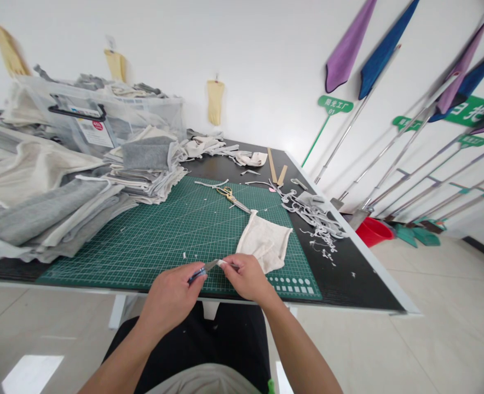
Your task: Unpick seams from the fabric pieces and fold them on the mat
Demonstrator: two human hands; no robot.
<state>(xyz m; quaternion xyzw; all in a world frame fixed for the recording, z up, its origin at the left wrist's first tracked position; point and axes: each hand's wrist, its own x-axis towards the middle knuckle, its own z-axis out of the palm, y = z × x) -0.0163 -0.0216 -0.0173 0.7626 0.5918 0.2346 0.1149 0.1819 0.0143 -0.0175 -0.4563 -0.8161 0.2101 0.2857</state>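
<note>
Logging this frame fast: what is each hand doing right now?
Left hand: closed on a small blue-handled metal cutter.
Right hand: closed, pinching the corner of a cream fabric piece.

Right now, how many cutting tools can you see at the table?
2: gold-handled scissors lying on the green cutting mat, and small snips held in the left hand. The fabric piles may hide more.

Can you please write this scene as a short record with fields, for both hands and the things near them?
left hand: grips a small blue-handled cutter
right hand: pinches an edge of the cream cloth piece
surface: green cutting mat on a black table
nearby: gold scissors, cloth trimmings, folded fabric stack
</note>
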